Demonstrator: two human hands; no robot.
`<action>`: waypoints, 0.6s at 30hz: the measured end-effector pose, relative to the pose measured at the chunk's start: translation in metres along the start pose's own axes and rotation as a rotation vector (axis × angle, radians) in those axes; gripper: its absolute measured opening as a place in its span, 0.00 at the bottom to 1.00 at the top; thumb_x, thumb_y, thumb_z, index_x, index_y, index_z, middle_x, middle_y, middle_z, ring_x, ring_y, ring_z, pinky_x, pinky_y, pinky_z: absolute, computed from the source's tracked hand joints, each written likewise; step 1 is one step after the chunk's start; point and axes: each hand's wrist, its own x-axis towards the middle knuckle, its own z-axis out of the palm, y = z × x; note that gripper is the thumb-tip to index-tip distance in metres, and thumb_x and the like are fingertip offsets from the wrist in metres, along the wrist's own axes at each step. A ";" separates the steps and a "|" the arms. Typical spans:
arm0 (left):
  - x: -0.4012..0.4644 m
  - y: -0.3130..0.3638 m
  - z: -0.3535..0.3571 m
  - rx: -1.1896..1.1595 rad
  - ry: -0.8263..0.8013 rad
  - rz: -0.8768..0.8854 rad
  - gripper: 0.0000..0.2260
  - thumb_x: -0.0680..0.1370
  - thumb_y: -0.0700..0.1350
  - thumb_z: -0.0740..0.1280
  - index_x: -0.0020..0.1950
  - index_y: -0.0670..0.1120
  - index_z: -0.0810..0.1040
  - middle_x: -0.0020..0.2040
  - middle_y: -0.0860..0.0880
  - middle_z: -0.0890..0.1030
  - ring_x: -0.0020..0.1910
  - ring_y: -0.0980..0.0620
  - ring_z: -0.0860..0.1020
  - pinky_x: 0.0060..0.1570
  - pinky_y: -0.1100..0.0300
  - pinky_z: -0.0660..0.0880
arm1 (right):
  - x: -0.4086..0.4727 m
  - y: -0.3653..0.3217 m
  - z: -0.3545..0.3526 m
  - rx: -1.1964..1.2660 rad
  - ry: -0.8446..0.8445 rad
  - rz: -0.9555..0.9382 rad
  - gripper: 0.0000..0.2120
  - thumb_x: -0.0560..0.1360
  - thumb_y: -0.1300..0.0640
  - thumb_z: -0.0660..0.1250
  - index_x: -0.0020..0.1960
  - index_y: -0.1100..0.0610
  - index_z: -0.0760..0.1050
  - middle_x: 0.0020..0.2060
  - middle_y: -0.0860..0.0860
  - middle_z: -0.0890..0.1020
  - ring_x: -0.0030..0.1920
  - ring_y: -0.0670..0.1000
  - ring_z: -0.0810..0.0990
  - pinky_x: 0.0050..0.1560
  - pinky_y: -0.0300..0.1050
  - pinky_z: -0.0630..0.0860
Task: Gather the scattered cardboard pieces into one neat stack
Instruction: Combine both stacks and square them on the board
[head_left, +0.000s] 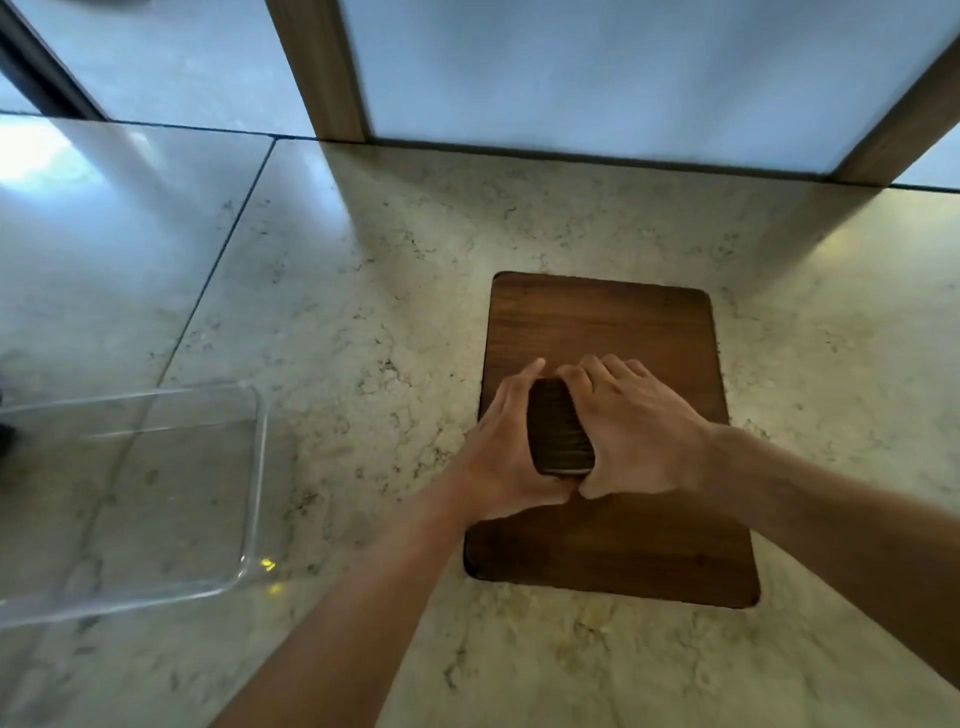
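Note:
A stack of dark brown cardboard pieces (558, 428) stands on edge on a wooden board (608, 540), its layered edges facing up. My left hand (498, 457) presses against the stack's left side, thumb under its near end. My right hand (631, 431) cups the right side, fingers curled over the far end. Both hands squeeze the stack between them. No loose pieces show elsewhere on the board.
The board lies on a speckled stone counter (363, 322). A clear plastic tray (156, 493) sits to the left near the counter's front. Frosted panels with wooden posts (322, 67) rise at the back.

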 end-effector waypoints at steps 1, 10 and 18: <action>-0.010 0.003 -0.001 0.005 -0.031 -0.031 0.62 0.66 0.52 0.84 0.85 0.53 0.42 0.79 0.54 0.60 0.75 0.56 0.64 0.75 0.52 0.67 | -0.006 -0.005 -0.001 0.014 -0.035 0.008 0.54 0.57 0.31 0.74 0.74 0.54 0.60 0.62 0.50 0.72 0.61 0.51 0.72 0.69 0.49 0.68; -0.100 0.016 -0.099 -0.146 0.422 -0.068 0.44 0.76 0.72 0.60 0.86 0.52 0.50 0.81 0.47 0.66 0.80 0.48 0.64 0.76 0.41 0.64 | -0.018 -0.078 -0.042 1.277 -0.134 0.418 0.45 0.58 0.43 0.83 0.69 0.52 0.67 0.56 0.49 0.81 0.54 0.51 0.82 0.54 0.50 0.81; -0.208 -0.056 -0.249 -0.191 0.996 -0.354 0.34 0.78 0.69 0.51 0.69 0.46 0.77 0.65 0.45 0.78 0.66 0.48 0.75 0.69 0.47 0.70 | 0.053 -0.279 -0.090 2.073 -0.397 0.155 0.15 0.71 0.57 0.73 0.56 0.62 0.79 0.50 0.60 0.85 0.51 0.58 0.84 0.52 0.51 0.82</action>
